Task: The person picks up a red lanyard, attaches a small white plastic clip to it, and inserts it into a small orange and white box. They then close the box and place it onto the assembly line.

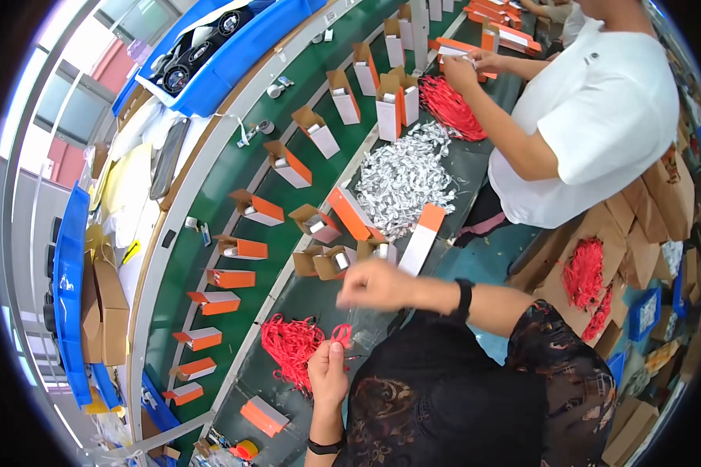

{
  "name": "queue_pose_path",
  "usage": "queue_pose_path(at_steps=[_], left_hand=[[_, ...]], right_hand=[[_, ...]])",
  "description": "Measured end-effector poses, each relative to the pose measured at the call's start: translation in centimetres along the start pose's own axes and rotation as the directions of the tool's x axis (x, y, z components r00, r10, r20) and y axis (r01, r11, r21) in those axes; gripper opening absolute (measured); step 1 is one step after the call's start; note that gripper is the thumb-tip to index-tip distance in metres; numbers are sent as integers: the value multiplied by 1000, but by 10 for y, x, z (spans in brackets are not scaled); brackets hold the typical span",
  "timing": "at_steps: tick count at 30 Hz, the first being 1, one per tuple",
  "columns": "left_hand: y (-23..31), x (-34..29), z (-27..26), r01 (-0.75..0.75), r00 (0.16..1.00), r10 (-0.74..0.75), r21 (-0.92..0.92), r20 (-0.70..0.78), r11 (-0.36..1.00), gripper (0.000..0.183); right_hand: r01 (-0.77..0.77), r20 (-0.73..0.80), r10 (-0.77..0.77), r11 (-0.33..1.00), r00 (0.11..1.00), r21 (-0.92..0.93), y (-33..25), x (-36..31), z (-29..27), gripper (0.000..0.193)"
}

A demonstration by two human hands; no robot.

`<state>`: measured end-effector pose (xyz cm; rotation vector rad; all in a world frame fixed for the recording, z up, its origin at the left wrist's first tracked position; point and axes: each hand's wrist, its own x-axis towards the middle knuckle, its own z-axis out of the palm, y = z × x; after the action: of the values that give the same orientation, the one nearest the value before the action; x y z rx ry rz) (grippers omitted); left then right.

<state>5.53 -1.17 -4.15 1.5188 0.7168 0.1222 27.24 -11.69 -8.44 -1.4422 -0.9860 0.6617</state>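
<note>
My left hand (329,373) is closed, pinching a looped red cord (341,335) between thumb and fingers. Right beside it on the dark bench lies a tangled pile of red cords (291,349). My right hand (377,285) hovers above and to the right of the left one. Its fingers are curled together and slightly blurred, so anything small in them is hidden. Just beyond it stand open brown-and-white boxes (333,263) with white items inside. A white box with an orange end (422,240) lies to their right.
A green conveyor (210,272) carries a row of open orange-and-white boxes. Farther along the bench are a heap of silvery-white small packets (403,175) and another red cord pile (453,109). A co-worker in a white shirt (584,117) handles a box there. An orange-and-white box (264,416) lies near left.
</note>
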Motion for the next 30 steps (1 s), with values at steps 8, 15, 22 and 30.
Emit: queue_pose_path(at_steps=[8, 15, 22, 30], left_hand=[[-23, -18, -7, 105, 958, -122, -77, -258, 991, 27], [-19, -25, -8, 36, 905, -120, -207, -407, 978, 28], [-19, -19, -24, -21, 915, -109, -316, -388, 948, 32], [28, 19, -9, -118, 983, 71, -291, -168, 949, 33]], right_hand=[[-565, -545, 212, 525, 811, -636, 190, 84, -127, 27], [-483, -417, 250, 362, 874, -797, 221, 88, -140, 27], [-459, -757, 128, 854, 641, -244, 185, 55, -131, 18], [-168, 54, 336, 322, 940, 932, 14, -1, -39, 21]])
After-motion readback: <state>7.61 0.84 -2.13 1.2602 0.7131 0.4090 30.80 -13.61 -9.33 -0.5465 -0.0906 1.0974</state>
